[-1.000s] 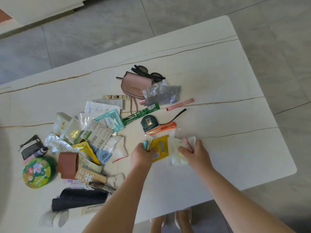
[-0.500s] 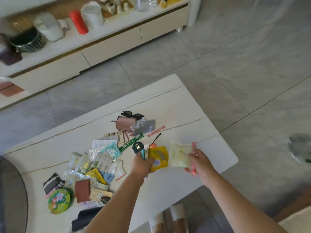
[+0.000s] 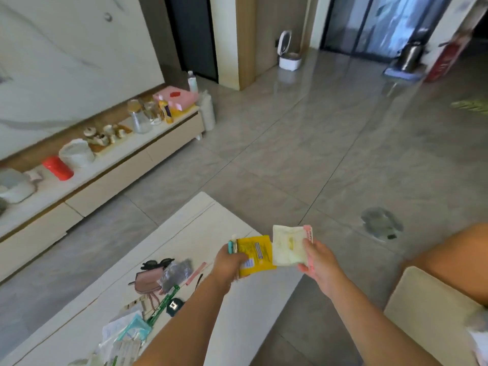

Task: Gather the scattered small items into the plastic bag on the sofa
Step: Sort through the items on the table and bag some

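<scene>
1. Scattered small items are split two ways — a handful is lifted in my hands, while the rest lies on the white marble-look coffee table at about eight o'clock.
2. My left hand is curled round a flat yellow foil sachet with a slim teal tube tucked behind it.
3. My right hand pinches a pale cream soft packet and a thin pink strip behind it.
4. These look feather-light and floppy; the foil is likely slick, so I would grip across the flat faces, not the corners.
5. On the table remain a dusty-pink leather pouch, black sunglasses, a crinkled clear plastic wrapper and a green stick pack.
6. A cream cushion sits at four o'clock — I judge that is the sofa, but I cannot see the plastic bag clearly.
</scene>
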